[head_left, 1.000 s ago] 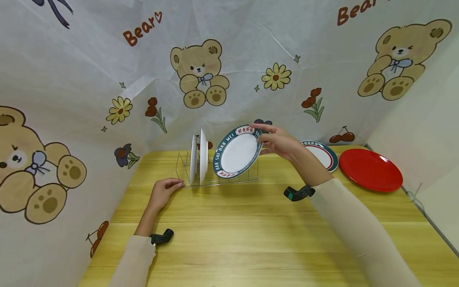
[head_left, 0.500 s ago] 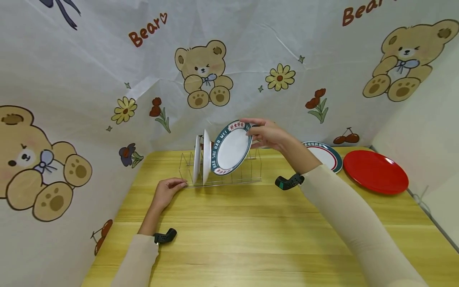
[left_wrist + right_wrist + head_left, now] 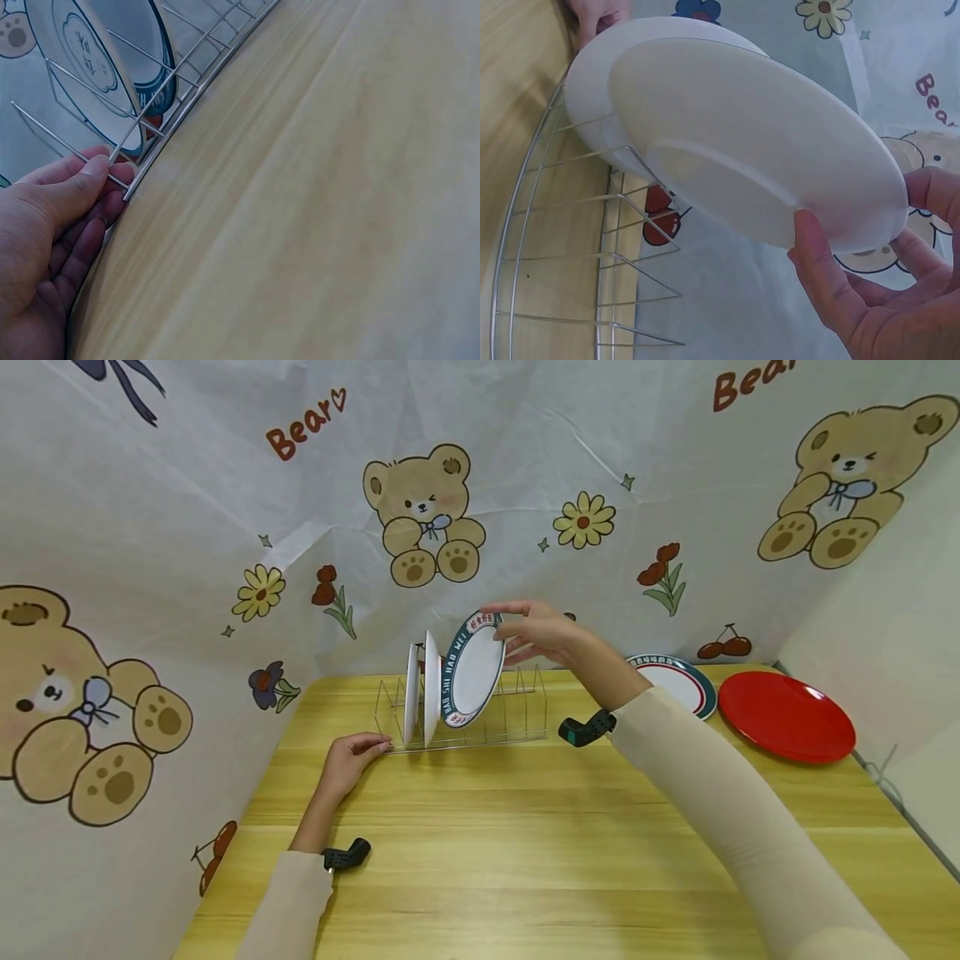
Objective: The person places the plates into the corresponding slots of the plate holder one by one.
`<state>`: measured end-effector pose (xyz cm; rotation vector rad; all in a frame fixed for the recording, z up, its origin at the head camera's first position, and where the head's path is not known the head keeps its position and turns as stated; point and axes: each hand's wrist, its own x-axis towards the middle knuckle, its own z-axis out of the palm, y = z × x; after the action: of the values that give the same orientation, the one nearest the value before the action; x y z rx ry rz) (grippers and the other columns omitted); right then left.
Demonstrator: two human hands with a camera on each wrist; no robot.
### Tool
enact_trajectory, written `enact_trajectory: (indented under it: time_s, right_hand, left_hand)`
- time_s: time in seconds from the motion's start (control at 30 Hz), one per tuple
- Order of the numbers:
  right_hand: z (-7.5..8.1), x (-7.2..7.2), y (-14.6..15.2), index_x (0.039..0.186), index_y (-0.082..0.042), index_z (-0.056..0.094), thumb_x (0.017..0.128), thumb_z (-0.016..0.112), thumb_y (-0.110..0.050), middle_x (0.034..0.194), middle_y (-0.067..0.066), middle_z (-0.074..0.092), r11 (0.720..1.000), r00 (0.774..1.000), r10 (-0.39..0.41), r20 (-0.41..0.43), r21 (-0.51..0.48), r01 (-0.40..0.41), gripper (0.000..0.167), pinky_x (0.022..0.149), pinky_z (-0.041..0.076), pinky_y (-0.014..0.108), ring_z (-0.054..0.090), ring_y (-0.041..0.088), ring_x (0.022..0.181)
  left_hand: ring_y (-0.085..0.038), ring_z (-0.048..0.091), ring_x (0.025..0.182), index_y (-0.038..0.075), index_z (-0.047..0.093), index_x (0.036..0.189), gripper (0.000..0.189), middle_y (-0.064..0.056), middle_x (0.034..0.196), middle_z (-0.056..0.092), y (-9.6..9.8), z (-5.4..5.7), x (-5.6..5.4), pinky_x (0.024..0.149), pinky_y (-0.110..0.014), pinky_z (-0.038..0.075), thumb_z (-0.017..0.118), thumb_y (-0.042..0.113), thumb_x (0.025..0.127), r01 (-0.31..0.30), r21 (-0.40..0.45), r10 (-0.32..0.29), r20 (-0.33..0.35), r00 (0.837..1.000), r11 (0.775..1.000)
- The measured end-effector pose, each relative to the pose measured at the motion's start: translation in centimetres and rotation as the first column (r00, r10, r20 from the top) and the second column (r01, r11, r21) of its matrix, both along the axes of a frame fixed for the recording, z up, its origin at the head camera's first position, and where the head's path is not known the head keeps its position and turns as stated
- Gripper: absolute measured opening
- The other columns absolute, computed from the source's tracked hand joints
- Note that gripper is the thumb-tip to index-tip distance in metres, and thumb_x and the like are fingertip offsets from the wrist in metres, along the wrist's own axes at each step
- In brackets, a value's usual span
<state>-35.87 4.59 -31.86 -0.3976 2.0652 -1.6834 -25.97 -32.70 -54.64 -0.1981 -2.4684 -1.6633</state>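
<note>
A teal-rimmed plate (image 3: 472, 670) with a white centre and lettering round its border stood tilted on edge in a wire dish rack (image 3: 517, 727), its lower edge down among the wires and its top leaning away from two white plates (image 3: 418, 687) standing upright just beside it. The right hand (image 3: 542, 632) held the plate by its upper rim, fingers over the top edge and thumb against the plain white back, as the right wrist view showed (image 3: 742, 150). The left hand (image 3: 347, 758) rested on the table at the rack's near left corner, fingertips (image 3: 97, 166) lightly curled and touching the end of the wire frame (image 3: 161, 139).

Judging by the lean, the plate may not have been seated between two wires; let go like that, it could slide sideways along the rack or tip against the white plates and knock them. The rack looked light, so a push from the plate might shift it if the left hand's hold slackened.

Well to the right, a second teal-rimmed plate (image 3: 678, 681) and a red plate (image 3: 786, 717) lay flat on the table, the red one overlapping its edge. The surface was a pale yellow wooden table (image 3: 525, 852) with visible grain. A white cloth backdrop (image 3: 187, 502) printed with teddy bears, flowers, cherries and the word "Bear" hung behind and to the left. Both arms wore cream sleeves with a small black device at each wrist.
</note>
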Motion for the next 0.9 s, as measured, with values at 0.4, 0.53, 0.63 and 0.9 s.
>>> enact_trajectory:
  time_s: [0.4,0.53,0.63,0.9]
  right_hand:
    - [-0.5,0.1,-1.1,0.150,-0.020,0.052,0.099,0.063,-0.008,0.139,0.021,0.057,1.000,1.000,0.027,-0.011,-0.010,-0.027,0.054,0.089,0.059,0.051,0.068,0.040,0.100]
    - [-0.4,0.1,-1.4,0.150,-0.022,0.053,0.099,0.064,-0.010,0.139,0.022,0.057,0.999,0.999,0.039,-0.014,-0.023,-0.040,0.054,0.089,0.059,0.050,0.069,0.037,0.096]
    - [-0.3,0.0,-1.7,0.147,-0.024,0.056,0.099,0.066,-0.011,0.139,0.022,0.057,0.999,0.999,0.031,-0.004,-0.033,-0.032,0.051,0.087,0.060,0.047,0.069,0.035,0.094]
    - [0.3,0.0,-2.8,0.143,-0.024,0.061,0.097,0.071,-0.017,0.132,0.014,0.057,0.999,0.999,0.030,-0.021,-0.032,-0.031,0.047,0.095,0.056,0.052,0.066,0.032,0.087]
  left_hand:
    - [-0.019,0.072,0.099,0.004,0.079,0.108,0.016,-0.011,0.106,0.077,0.4,-0.4,0.5,0.084,-0.019,0.056,0.070,0.011,0.097,-0.011,-0.017,0.011,0.015,1.000,1.000]
    - [-0.021,0.073,0.098,0.004,0.079,0.108,0.016,-0.012,0.105,0.077,0.3,-0.2,0.4,0.083,-0.019,0.056,0.071,0.012,0.096,-0.008,-0.017,0.008,-0.003,1.000,1.000]
    - [-0.023,0.073,0.098,0.004,0.078,0.108,0.017,-0.013,0.105,0.077,0.1,-0.1,0.3,0.083,-0.019,0.056,0.071,0.014,0.096,-0.004,-0.011,0.004,-0.005,1.000,1.000]
    - [-0.033,0.070,0.106,-0.001,0.077,0.111,0.019,-0.016,0.108,0.075,0.0,-0.1,0.1,0.084,-0.017,0.054,0.070,0.011,0.097,-0.007,-0.016,0.008,0.003,1.000,1.000]
